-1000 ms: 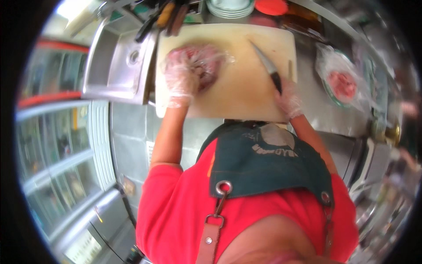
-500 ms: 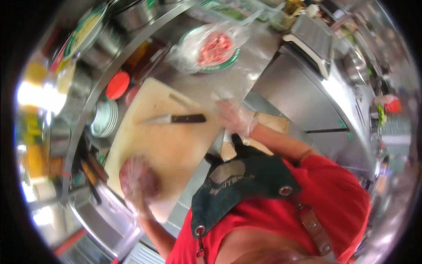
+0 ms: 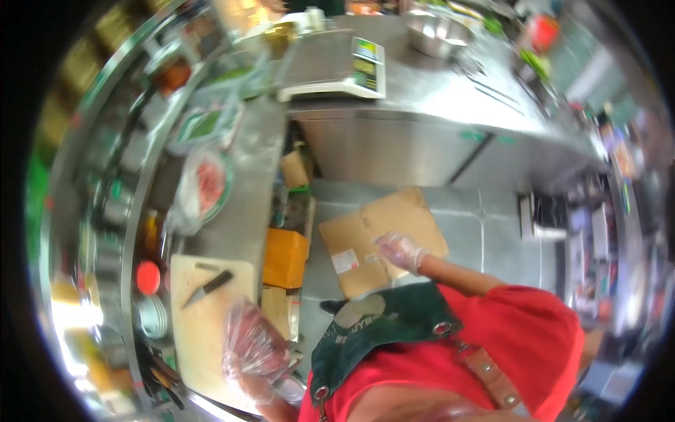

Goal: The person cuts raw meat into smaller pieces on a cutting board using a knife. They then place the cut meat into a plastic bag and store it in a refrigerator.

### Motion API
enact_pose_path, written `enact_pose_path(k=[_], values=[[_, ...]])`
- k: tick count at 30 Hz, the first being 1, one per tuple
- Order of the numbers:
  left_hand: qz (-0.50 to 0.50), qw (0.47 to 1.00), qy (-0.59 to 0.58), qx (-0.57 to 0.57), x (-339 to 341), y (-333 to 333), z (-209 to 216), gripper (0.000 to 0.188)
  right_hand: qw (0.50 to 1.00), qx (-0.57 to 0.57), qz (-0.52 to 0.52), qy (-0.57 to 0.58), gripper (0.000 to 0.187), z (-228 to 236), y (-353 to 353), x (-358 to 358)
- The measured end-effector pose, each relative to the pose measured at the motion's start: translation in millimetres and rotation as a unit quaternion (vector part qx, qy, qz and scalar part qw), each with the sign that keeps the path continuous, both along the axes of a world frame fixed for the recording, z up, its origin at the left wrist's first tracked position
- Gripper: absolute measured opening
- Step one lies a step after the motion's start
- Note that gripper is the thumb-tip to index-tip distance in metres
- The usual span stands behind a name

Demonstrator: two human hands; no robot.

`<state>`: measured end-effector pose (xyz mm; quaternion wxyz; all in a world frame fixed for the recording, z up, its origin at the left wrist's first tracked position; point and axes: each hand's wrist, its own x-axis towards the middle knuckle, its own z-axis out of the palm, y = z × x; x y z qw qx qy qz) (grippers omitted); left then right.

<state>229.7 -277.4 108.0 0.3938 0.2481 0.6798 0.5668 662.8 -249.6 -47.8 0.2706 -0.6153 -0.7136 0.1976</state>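
Observation:
My left hand [image 3: 254, 385], in a clear plastic glove, grips a large dark red piece of meat [image 3: 259, 337] wrapped in clear plastic. The meat is at the right edge of the pale cutting board [image 3: 200, 352] and hides part of it. A knife [image 3: 209, 287] with a dark handle lies on the board's far half, touched by neither hand. My right hand [image 3: 401, 252], also gloved, is out to the right with nothing in it, its fingers loosely bent. In the picture it overlaps a flattened cardboard sheet [image 3: 380, 225] on the floor.
Beyond the board, a green-rimmed plate [image 3: 226, 184] of pink meat pieces in plastic stands on the steel counter [image 3: 249, 162]. A scale [image 3: 330, 70] and a steel bowl [image 3: 439, 35] sit on the far counter. White bowls [image 3: 151, 316] and a red lid [image 3: 148, 278] line the board's left side.
My view has swung to the right, showing more floor. My left hand has lifted the meat from the board's near left to its right edge. My right hand has moved away from the board.

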Motion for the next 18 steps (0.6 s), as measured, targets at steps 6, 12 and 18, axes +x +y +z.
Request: enact_pose_path(k=[6,12,18], values=[[-0.216,0.976,-0.037,-0.004,169.3,9.8,5.0,0.046,0.939,-0.164,-0.302,-0.007,0.023,34.5,-154.5,178.9],[-0.373,0.924,-0.083,-0.033,339.9,30.3,10.7,0.045,0.917,-0.054,-0.377,-0.124,0.028,43.1,-196.8,324.3],[-0.425,0.893,-0.129,-0.072,491.4,59.3,0.8,0.044,0.927,-0.153,-0.296,-0.174,0.041,24.9,-56.2,456.5]])
